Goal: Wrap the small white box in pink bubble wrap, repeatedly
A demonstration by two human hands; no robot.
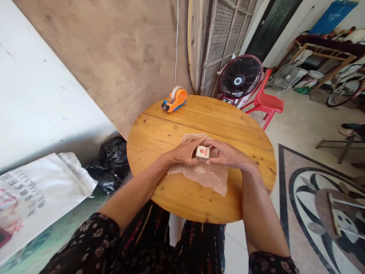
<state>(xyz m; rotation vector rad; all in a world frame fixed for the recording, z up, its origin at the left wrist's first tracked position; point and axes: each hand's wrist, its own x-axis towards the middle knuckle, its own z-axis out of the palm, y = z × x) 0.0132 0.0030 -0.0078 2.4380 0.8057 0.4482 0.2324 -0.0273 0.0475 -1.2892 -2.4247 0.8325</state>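
Observation:
A small white box [202,152] with a red round mark and red print lies over a sheet of clear bubble wrap [209,179] on the round wooden table [148,140]. My left hand [186,153] curves round the box's left side, fingers behind it and thumb in front. From the right, my right hand [224,153] holds the box, its thumb at the front corner and its fingers bent over the back. A gap shows between the right palm and the box. The wrap spreads out under both hands and toward me.
An orange and blue tape dispenser [175,99] stands at the table's far edge. Beyond the table are a fan [238,80] and a red chair [266,101]. Black plastic bags [111,163] and a white printed sack [45,198] lie to the left.

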